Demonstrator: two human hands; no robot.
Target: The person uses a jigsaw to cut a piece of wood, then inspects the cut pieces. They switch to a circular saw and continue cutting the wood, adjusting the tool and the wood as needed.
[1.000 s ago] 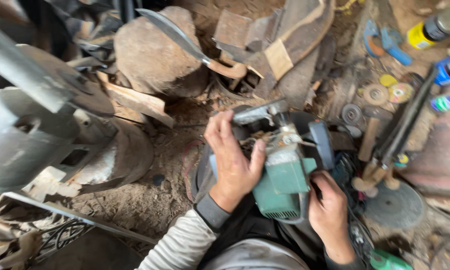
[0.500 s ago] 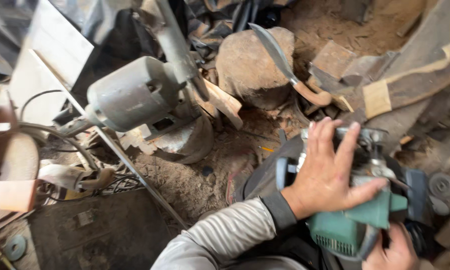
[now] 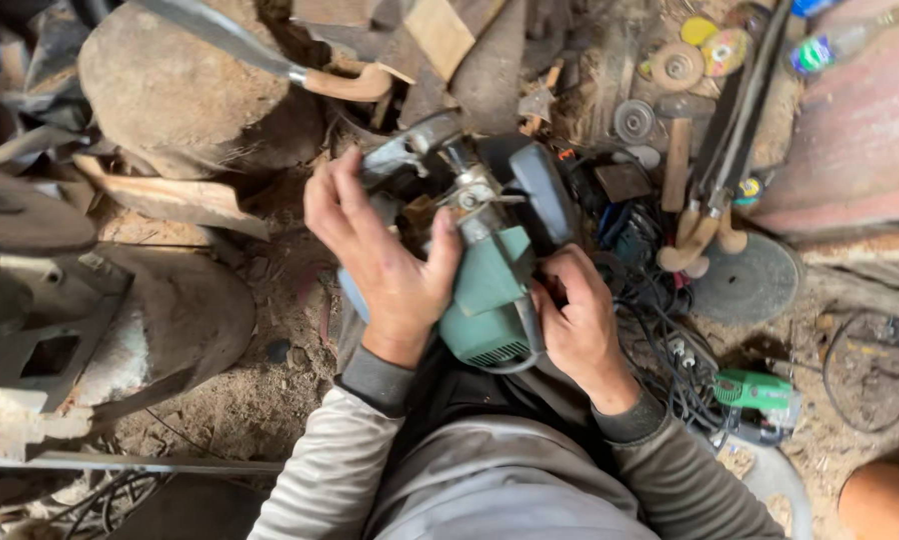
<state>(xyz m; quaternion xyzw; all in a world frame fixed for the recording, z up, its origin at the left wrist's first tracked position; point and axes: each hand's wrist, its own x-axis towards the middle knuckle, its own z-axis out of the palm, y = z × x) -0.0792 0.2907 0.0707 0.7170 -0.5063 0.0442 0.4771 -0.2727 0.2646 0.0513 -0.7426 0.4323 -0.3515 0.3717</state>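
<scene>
1. You held a green angle grinder (image 3: 490,300) over your lap, near the middle of the dirt floor (image 3: 260,400). Its body was teal-green with a vented rear end facing you, a grey metal gear head, and a dark guard (image 3: 542,190) curving over the far side.
2. Your left hand (image 3: 385,265) lay spread over the grinder's left side, fingers stretched toward the metal head, thumb pressed on the green casing. Your right hand (image 3: 575,320) was wrapped on the rear right of the body, beside the black cable (image 3: 660,340).
3. Room was tight. A rounded stone block (image 3: 185,90) with a curved blade and wooden handle (image 3: 345,82) across it stood at the far left. A grey machine housing (image 3: 150,320) crowded the left edge. Only a small patch of bare dirt lay open between it and your left sleeve.
4. On the right, wooden-handled tools (image 3: 705,240) and a dark round disc (image 3: 750,280) lay close by the cables, with a second, smaller green power tool (image 3: 760,390) near your right elbow.
5. At the far right corner of the floor sat worn grinding discs (image 3: 678,65), one with a yellow label (image 3: 725,50), and a clear bottle with a green band (image 3: 830,45) lying on a reddish slab (image 3: 860,140). An orange pot rim (image 3: 885,500) showed at the near right corner.
</scene>
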